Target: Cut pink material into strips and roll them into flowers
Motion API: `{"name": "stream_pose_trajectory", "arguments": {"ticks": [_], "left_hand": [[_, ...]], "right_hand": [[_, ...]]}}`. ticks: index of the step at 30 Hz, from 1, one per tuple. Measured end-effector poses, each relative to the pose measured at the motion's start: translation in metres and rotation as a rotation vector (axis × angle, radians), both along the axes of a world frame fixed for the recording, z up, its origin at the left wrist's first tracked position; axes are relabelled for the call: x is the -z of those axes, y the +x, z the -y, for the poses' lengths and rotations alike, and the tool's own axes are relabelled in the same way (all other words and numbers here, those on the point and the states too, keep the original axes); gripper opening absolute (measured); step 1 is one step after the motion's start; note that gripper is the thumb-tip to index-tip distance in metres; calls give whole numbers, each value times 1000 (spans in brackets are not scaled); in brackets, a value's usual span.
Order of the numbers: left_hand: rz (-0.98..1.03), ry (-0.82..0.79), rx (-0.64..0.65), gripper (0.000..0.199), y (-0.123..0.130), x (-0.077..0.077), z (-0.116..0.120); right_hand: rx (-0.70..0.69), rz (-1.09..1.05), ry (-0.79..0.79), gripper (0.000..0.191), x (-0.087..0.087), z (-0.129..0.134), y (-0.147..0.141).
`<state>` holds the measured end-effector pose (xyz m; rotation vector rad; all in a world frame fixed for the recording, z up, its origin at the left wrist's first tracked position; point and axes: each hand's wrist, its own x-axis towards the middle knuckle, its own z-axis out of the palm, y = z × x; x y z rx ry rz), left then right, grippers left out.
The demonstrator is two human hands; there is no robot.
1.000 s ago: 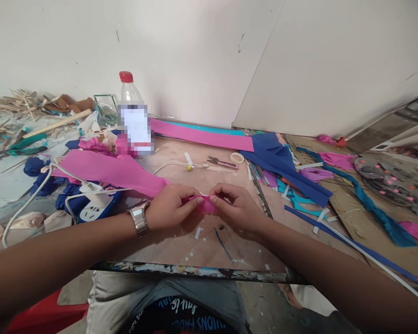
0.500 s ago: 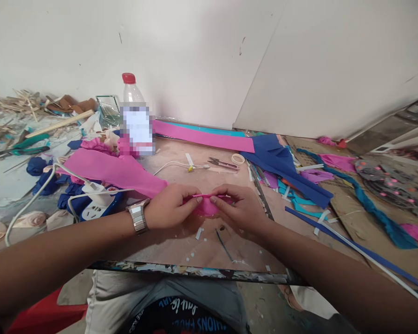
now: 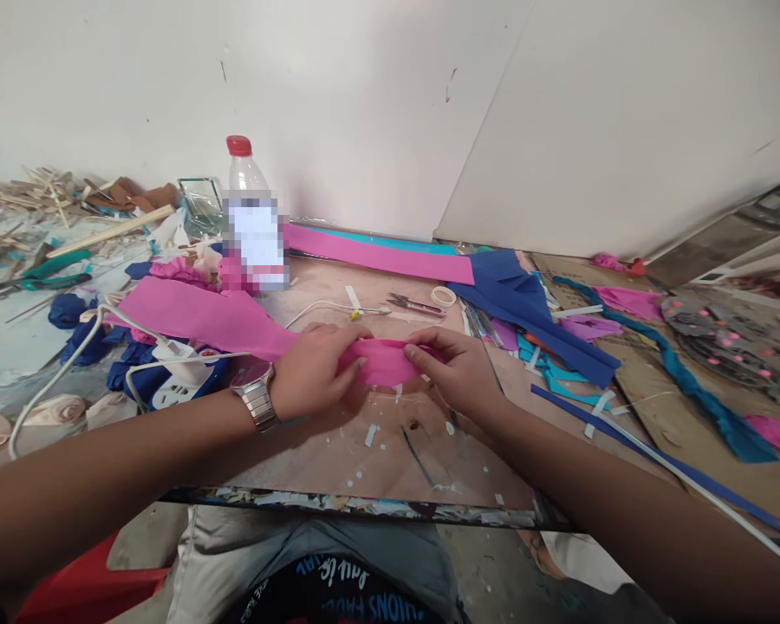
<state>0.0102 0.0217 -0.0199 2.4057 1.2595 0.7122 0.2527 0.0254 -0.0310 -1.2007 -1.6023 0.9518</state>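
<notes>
Pink fabric strip (image 3: 388, 366) is gripped at two places, between thumb and fingers of left hand (image 3: 312, 373) and of right hand (image 3: 463, 373), the span between them held just in front of the worktable's near half. Its long tail is trailed leftward beyond the left wrist, near the power strip (image 3: 183, 381). Beyond the hands, thread snips (image 3: 417, 305) and a tape ring (image 3: 443, 296) are seen lying close together.
</notes>
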Motion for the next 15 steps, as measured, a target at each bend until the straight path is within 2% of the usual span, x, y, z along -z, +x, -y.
{"name": "stream_pose_trajectory", "arguments": {"ticks": [4, 7, 8, 10, 12, 15], "left_hand": [[-55, 95, -95, 55, 2, 6, -2], [-53, 171, -155, 79, 3, 12, 0], [-31, 204, -156, 80, 4, 13, 2], [37, 250, -122, 67, 4, 13, 6], [115, 282, -40, 43, 4, 11, 10], [121, 235, 64, 15, 4, 8, 12]], "right_hand": [[79, -90, -28, 28, 0, -7, 2], [171, -126, 30, 29, -3, -10, 4], [202, -136, 58, 29, -4, -12, 6], [260, -159, 112, 29, -4, -15, 10], [308, -172, 168, 29, -3, -18, 14], [320, -189, 276, 29, -3, -17, 17]]}}
